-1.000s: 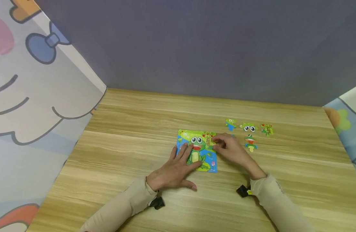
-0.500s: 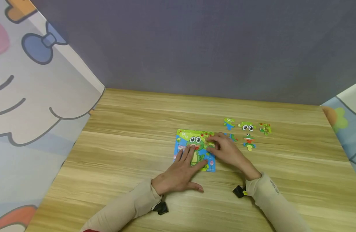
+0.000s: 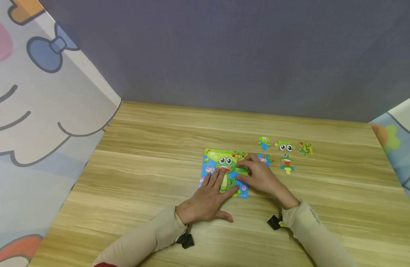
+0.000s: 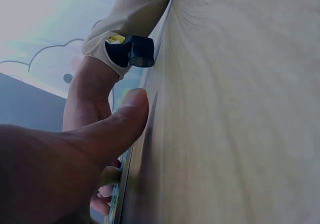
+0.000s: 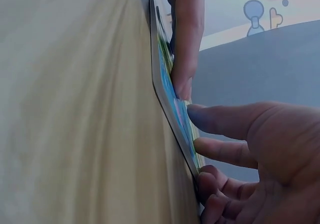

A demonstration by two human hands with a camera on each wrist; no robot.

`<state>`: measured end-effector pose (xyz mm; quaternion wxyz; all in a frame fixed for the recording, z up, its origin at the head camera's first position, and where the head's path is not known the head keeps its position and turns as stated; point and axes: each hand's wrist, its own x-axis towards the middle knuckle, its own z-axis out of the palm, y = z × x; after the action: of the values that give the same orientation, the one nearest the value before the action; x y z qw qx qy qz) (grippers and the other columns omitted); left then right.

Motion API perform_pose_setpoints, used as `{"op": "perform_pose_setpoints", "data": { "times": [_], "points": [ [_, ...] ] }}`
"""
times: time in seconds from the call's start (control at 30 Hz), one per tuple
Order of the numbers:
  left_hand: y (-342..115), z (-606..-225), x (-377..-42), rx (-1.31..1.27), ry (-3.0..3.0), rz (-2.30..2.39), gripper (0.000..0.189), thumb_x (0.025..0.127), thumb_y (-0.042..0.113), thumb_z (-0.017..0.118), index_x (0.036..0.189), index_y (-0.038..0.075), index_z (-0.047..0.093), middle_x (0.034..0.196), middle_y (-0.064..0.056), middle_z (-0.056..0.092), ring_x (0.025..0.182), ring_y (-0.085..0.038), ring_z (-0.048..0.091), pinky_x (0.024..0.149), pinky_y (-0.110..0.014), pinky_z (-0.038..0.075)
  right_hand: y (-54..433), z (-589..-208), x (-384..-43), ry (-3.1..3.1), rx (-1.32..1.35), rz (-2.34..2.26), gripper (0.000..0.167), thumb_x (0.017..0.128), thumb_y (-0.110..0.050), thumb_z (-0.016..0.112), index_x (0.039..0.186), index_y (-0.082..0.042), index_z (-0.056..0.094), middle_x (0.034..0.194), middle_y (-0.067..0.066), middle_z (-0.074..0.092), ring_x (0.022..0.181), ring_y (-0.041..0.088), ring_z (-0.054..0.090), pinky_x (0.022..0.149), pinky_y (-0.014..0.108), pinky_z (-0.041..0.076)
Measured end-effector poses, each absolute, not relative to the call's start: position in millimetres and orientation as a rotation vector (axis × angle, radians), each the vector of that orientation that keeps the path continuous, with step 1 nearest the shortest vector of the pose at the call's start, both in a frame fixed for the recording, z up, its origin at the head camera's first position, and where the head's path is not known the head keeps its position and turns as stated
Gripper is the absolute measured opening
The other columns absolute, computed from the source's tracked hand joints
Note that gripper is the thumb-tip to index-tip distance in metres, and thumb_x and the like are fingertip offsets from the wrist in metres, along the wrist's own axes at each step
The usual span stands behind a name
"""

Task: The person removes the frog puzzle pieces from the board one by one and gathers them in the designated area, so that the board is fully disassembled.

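Head view: square, glossy, frog-printed green-and-blue puzzle board (image 3: 229, 176) flat on a pale, streaky wood-grain tabletop (image 3: 141, 155); taken as clock centre.

Left hand (image 3: 208, 200) comes in from seven o'clock, fingers straight and slightly spread across the board. Right hand (image 3: 260, 176) reaches in from three; thumb and index stand well apart, tips at the board, nothing visible between them.

Right wrist view adds the board's thin, dark edge and rounded corner, hidden from above; outer right fingers bend beside that edge, and a left finger touches the printed face. Left wrist view adds a black, hollow-ended plastic mount (image 4: 137, 52) on the right beige knit cuff (image 4: 102, 51).

Only head view shows five loose, knobbed, frog-printed jigsaw pieces (image 3: 285, 146), between two and three o'clock. Plain, dark grey panel (image 3: 225, 55) at twelve.
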<state>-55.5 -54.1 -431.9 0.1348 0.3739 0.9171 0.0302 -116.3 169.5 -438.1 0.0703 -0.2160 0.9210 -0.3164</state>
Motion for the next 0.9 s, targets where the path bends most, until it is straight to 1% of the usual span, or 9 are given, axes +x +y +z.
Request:
{"op": "perform_pose_setpoints", "data": {
  "times": [0.1,0.33,0.5,0.57,0.67,0.77,0.8,0.9],
  "points": [
    [-53.7,-432.4,-55.8,1.097,2.664,0.049,0.093,0.084,0.075,0.055,0.16,0.031,0.025,0.165,-0.032,0.007,0.156,-0.045,0.008,0.123,-0.057,0.023,168.9,-438.8,-115.7,2.772,-0.643,-0.932,0.034,0.087,-0.023,0.078,0.117,-0.01,0.072,0.115,0.012,0.059,0.073,0.01,0.048,0.066,0.026,0.04],
    [-53.7,-431.6,-56.4,1.107,2.656,-0.006,0.093,0.084,0.077,0.053,0.16,0.031,0.023,0.165,-0.032,0.007,0.156,-0.046,0.009,0.124,-0.057,0.022,167.1,-438.9,-115.8,2.784,-0.667,-0.904,0.041,0.086,-0.024,0.079,0.124,-0.009,0.07,0.114,0.012,0.058,0.071,0.008,0.047,0.064,0.025,0.04],
    [-54.1,-431.6,-56.7,1.115,2.655,-0.016,0.094,0.085,0.077,0.052,0.161,0.031,0.022,0.165,-0.032,0.007,0.156,-0.046,0.01,0.123,-0.057,0.023,165.7,-438.1,-115.8,2.767,-0.671,-0.939,0.039,0.085,-0.023,0.079,0.121,-0.009,0.071,0.111,0.012,0.058,0.069,0.008,0.045,0.063,0.024,0.039],
    [-54.1,-431.7,-56.9,1.114,2.653,-0.017,0.094,0.085,0.077,0.052,0.161,0.031,0.022,0.165,-0.032,0.006,0.156,-0.046,0.009,0.124,-0.057,0.022,165.0,-438.1,-115.8,2.757,-0.665,-0.957,0.039,0.085,-0.022,0.079,0.121,-0.008,0.071,0.111,0.012,0.058,0.071,0.01,0.046,0.064,0.026,0.039],
    [-54.0,-431.3,-57.0,1.108,2.65,-0.017,0.094,0.085,0.077,0.052,0.161,0.031,0.022,0.166,-0.032,0.005,0.156,-0.045,0.008,0.124,-0.057,0.022,164.0,-438.4,-115.5,2.747,-0.653,-0.98,0.038,0.084,-0.02,0.08,0.119,-0.007,0.07,0.113,0.013,0.059,0.08,0.014,0.051,0.07,0.03,0.043],
    [-53.8,-431.3,-57.1,1.104,2.649,-0.026,0.094,0.085,0.077,0.052,0.161,0.032,0.021,0.166,-0.031,0.004,0.156,-0.045,0.008,0.124,-0.057,0.022,164.0,-438.9,-115.3,2.738,-0.637,-1.011,0.037,0.084,-0.02,0.08,0.118,-0.008,0.069,0.114,0.012,0.06,0.088,0.018,0.053,0.076,0.034,0.044],
    [-53.7,-431.2,-57.1,1.103,2.648,-0.028,0.094,0.085,0.077,0.052,0.161,0.032,0.021,0.166,-0.031,0.004,0.156,-0.045,0.008,0.124,-0.057,0.022,164.3,-439.0,-115.4,2.733,-0.633,-1.025,0.037,0.084,-0.019,0.08,0.118,-0.008,0.069,0.114,0.011,0.06,0.089,0.018,0.053,0.077,0.034,0.044],
    [-53.1,-431.7,-57.5,1.098,2.644,-0.041,0.094,0.085,0.078,0.051,0.161,0.032,0.02,0.166,-0.031,0.004,0.156,-0.045,0.007,0.124,-0.057,0.022,166.0,-438.9,-116.1,2.683,-0.631,-1.094,0.036,0.086,-0.017,0.079,0.118,-0.008,0.067,0.111,0.01,0.06,0.082,0.016,0.049,0.072,0.029,0.042]
  ]
}}
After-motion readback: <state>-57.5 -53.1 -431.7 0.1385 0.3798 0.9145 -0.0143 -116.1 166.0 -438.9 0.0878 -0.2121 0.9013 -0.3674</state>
